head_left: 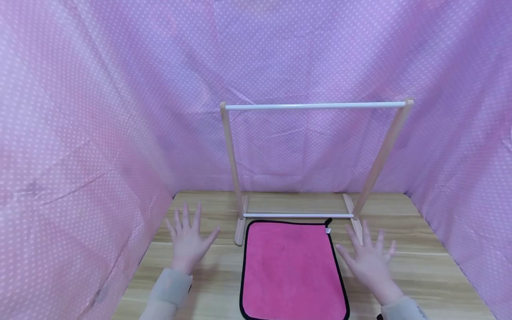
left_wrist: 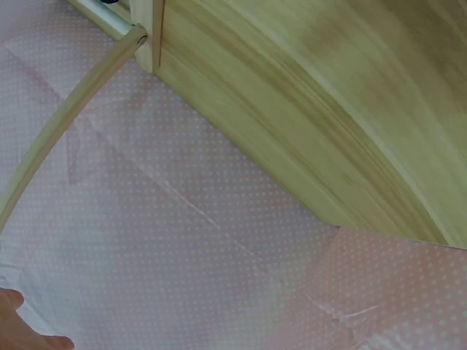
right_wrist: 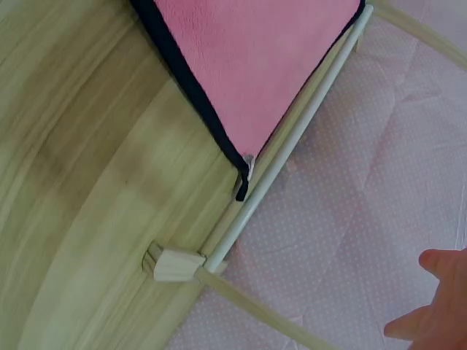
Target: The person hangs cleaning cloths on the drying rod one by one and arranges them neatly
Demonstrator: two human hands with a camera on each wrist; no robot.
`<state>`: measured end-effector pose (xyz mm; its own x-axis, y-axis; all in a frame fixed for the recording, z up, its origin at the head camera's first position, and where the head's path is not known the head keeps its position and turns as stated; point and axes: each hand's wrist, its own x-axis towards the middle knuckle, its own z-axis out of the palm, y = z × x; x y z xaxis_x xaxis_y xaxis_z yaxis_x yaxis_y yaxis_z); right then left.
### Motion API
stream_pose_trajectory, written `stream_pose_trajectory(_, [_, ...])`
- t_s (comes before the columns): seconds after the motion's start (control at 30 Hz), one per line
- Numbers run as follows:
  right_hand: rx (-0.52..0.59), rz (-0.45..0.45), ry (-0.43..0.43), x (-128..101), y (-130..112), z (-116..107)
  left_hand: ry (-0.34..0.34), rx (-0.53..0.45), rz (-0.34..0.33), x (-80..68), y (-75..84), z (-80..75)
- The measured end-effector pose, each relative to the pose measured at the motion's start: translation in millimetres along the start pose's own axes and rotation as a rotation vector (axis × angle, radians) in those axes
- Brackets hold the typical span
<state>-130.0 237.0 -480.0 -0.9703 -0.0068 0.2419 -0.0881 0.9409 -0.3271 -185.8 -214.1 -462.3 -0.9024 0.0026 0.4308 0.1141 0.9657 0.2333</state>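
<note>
Across the lower half of the head view lay a light wooden table (head_left: pixel 420 266), grain running left to right, enclosed at back and both sides by pink cloth walls (head_left: pixel 100 133) printed with small white dots; creases showed in the cloth at left.

Item: pink towel (head_left: pixel 292 271), black-edged, square, lying flat at lower centre of the frame, its far edge just beside the rack's bottom rail. A small white tag and black loop sat at its far right corner; the right wrist view showed the same corner (right_wrist: pixel 243 179) touching the rail.

Item: drying rack (head_left: pixel 316 106), pale wooden uprights with a white top bar and white lower rail, standing on two wooden feet at centre, behind the towel. Nothing hung on it.

Item: left hand (head_left: pixel 188 242), lower left of centre, fingers spread and straight, palm down over the bare wood beside the towel's left edge, holding nothing. Whether it touched the table could not be told.

Item: right hand (head_left: pixel 370 262), lower right, fingers likewise spread and straight, holding nothing, just beside the towel's right edge and near the rack's right foot. Grey sleeves covered both wrists.
</note>
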Motion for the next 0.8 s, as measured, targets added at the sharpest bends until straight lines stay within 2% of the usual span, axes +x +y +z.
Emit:
stream_pose_trajectory(0.33, [0.003,-0.047,-0.023,4.7,-14.4,20.1,0.140,-0.194,0.040,25.2,4.8,0.2])
stream_pose_trajectory(0.43, [0.012,-0.065,-0.006,5.6,-19.4,28.3,0.119,-0.337,0.042,34.2,7.1,-1.0])
stream_pose_trajectory(0.63, [0.027,-0.097,0.012,3.0,-27.5,46.8,0.006,-0.705,0.013,54.9,15.0,-4.3])
stream_pose_trajectory(0.8, [0.013,-0.118,0.018,1.2,-33.8,59.3,0.041,-0.996,-0.073,74.0,23.1,-5.3])
